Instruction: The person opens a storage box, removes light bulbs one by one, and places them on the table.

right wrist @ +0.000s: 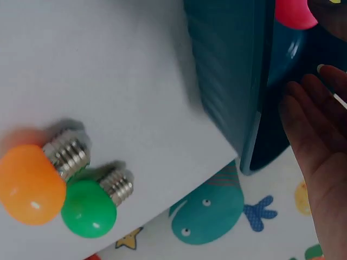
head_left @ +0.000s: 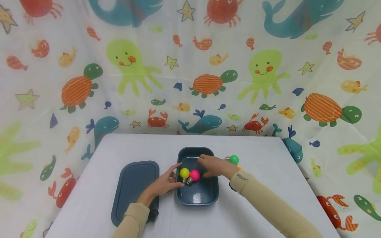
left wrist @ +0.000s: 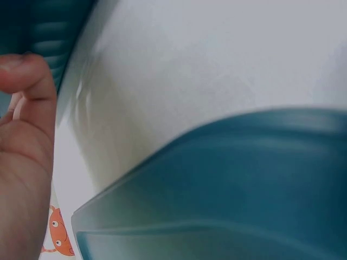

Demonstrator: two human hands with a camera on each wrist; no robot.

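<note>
Right hand (head_left: pixel 212 166) reaching open-fingered into the tub (head_left: pixel 197 195), pink bulb (head_left: pixel 194 175) and yellow bulb (head_left: pixel 184 172) just beside its palm, left hand (head_left: pixel 166 181) loosely open, steadying the rim, lid (head_left: pixel 134 188) beneath its wrist, green bulb (head_left: pixel 234 159) behind on the bench (head_left: pixel 262 172).

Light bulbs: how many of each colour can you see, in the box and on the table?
Yellow bulb, in the box: 1
Pink bulb, in the box: 1
Green bulb, on the table: 1
Orange bulb, on the table: 1
Total: 4
</note>
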